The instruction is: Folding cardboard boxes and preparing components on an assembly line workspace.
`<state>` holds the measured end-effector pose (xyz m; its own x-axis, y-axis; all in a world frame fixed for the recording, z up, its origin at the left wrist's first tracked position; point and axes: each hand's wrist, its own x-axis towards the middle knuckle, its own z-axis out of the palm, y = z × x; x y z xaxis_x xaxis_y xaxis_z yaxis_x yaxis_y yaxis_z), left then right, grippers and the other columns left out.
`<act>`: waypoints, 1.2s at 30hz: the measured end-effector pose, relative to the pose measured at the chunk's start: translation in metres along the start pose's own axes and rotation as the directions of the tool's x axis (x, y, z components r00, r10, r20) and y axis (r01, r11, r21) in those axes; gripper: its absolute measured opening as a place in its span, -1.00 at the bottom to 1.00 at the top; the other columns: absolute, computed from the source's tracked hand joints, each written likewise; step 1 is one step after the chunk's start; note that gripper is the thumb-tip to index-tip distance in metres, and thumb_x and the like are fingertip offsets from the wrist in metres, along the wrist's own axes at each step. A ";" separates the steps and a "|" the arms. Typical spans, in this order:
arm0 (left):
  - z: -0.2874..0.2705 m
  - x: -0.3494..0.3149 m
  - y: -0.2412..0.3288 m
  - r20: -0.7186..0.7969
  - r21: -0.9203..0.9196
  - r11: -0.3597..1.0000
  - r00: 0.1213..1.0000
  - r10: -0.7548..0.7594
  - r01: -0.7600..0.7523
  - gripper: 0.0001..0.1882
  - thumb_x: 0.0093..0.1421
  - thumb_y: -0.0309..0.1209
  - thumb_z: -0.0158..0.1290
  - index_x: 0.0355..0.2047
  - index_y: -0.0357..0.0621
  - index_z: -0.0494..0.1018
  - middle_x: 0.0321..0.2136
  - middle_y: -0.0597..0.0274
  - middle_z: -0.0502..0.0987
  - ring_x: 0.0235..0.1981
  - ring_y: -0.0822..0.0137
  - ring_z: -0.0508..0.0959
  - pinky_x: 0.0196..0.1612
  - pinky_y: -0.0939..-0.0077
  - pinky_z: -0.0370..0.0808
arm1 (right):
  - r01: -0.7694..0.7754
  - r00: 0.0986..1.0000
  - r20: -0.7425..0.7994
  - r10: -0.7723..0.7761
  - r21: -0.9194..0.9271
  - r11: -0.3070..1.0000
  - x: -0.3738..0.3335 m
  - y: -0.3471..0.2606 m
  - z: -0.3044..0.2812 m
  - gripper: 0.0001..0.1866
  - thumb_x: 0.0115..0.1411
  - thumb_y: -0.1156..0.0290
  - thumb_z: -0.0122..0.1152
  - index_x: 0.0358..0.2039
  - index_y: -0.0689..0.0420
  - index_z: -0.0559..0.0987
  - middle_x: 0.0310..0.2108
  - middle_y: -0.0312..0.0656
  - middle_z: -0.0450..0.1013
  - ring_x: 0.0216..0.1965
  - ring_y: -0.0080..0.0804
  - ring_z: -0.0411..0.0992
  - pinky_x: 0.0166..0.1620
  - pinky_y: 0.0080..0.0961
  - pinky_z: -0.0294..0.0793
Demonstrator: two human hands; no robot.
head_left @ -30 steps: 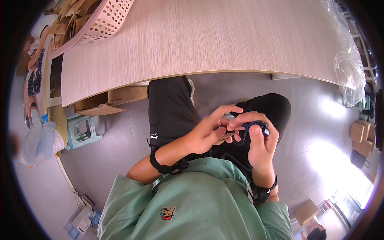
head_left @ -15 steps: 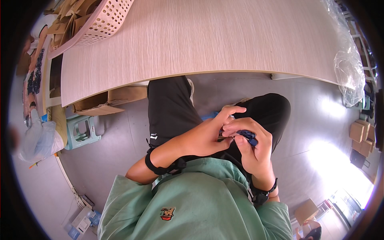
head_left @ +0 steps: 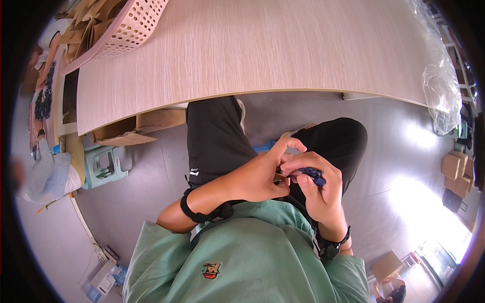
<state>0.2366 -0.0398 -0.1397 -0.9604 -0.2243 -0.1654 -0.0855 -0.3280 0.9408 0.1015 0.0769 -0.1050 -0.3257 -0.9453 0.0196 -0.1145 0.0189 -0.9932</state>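
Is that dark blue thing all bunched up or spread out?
Bunched up: the dark blue thing shows as a small, lumpy bundle in the curled right hand. Whatever's underneath is hidden.

The wearer has two hands (head_left: 263, 178), two black wristbands (head_left: 186, 206) and one T-shirt (head_left: 252, 245). One dark-blue bundle (head_left: 311, 174) and one perforated basket (head_left: 132, 29) show.

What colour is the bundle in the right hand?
The bundle is dark blue, clearest in the head view.
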 end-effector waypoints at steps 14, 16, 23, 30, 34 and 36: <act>0.006 0.000 0.001 0.015 0.136 0.987 0.996 -0.091 0.088 -0.77 0.25 -0.43 0.14 -0.11 -0.27 0.54 -0.28 0.11 0.65 -0.22 0.29 0.64 -0.13 0.41 0.54 | -0.012 0.977 -0.188 0.095 0.399 0.917 -0.002 0.006 -0.003 -0.60 0.43 0.23 0.00 -0.19 0.41 0.53 -0.25 0.02 0.48 -0.21 -0.27 0.54 -0.09 -0.40 0.59; 0.008 0.000 0.001 0.023 0.102 0.986 0.991 -0.134 0.131 -0.80 0.23 -0.44 0.17 -0.17 -0.28 0.57 -0.29 0.11 0.64 -0.22 0.34 0.62 -0.11 0.42 0.53 | 0.157 0.967 -0.243 -0.080 0.319 0.935 0.000 0.011 -0.003 -0.55 0.44 0.17 -0.04 -0.22 0.39 0.53 -0.25 0.05 0.49 -0.21 -0.22 0.51 -0.08 -0.32 0.52; 0.014 0.001 0.000 0.135 0.166 0.976 0.977 -0.164 0.141 -0.76 0.17 -0.36 0.22 -0.23 -0.29 0.58 -0.35 0.11 0.64 -0.31 0.37 0.61 -0.18 0.44 0.53 | 0.283 0.923 -0.326 -0.205 0.213 0.935 0.002 0.020 0.001 -0.54 0.41 0.14 -0.01 -0.26 0.38 0.53 -0.25 0.09 0.50 -0.24 -0.19 0.47 -0.14 -0.29 0.45; 0.019 0.000 -0.003 0.052 0.007 1.000 0.998 -0.020 0.019 -0.69 0.14 -0.33 0.26 -0.17 -0.28 0.58 -0.36 0.06 0.65 -0.35 0.32 0.62 -0.22 0.39 0.53 | 0.380 0.902 -0.231 -0.365 0.021 0.925 -0.003 0.022 0.005 -0.57 0.35 0.12 0.09 -0.25 0.30 0.64 -0.24 -0.03 0.45 -0.29 -0.32 0.41 -0.26 -0.47 0.39; 0.015 0.000 0.000 0.045 0.036 0.995 0.995 -0.093 0.092 -0.68 0.15 -0.35 0.24 -0.13 -0.27 0.58 -0.33 0.04 0.66 -0.33 0.27 0.64 -0.19 0.39 0.53 | 0.370 0.909 -0.199 -0.366 -0.014 0.929 -0.009 0.017 0.005 -0.57 0.35 0.13 0.09 -0.24 0.29 0.67 -0.26 -0.06 0.44 -0.30 -0.35 0.39 -0.28 -0.48 0.38; 0.014 0.001 0.000 0.004 0.071 0.993 0.996 -0.092 0.091 -0.68 0.14 -0.37 0.24 -0.12 -0.26 0.58 -0.35 0.05 0.66 -0.31 0.25 0.65 -0.18 0.41 0.53 | 0.215 0.963 -0.170 -0.208 0.026 0.976 -0.012 0.011 0.004 -0.47 0.36 -0.02 0.03 -0.30 0.26 0.65 -0.23 -0.03 0.41 -0.24 -0.27 0.35 -0.13 -0.29 0.36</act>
<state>0.2322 -0.0270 -0.1354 -0.9497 -0.1894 -0.2496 -0.1910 -0.2814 0.9404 0.1082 0.0870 -0.1165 -0.4498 -0.8590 0.2445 -0.1577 -0.1931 -0.9684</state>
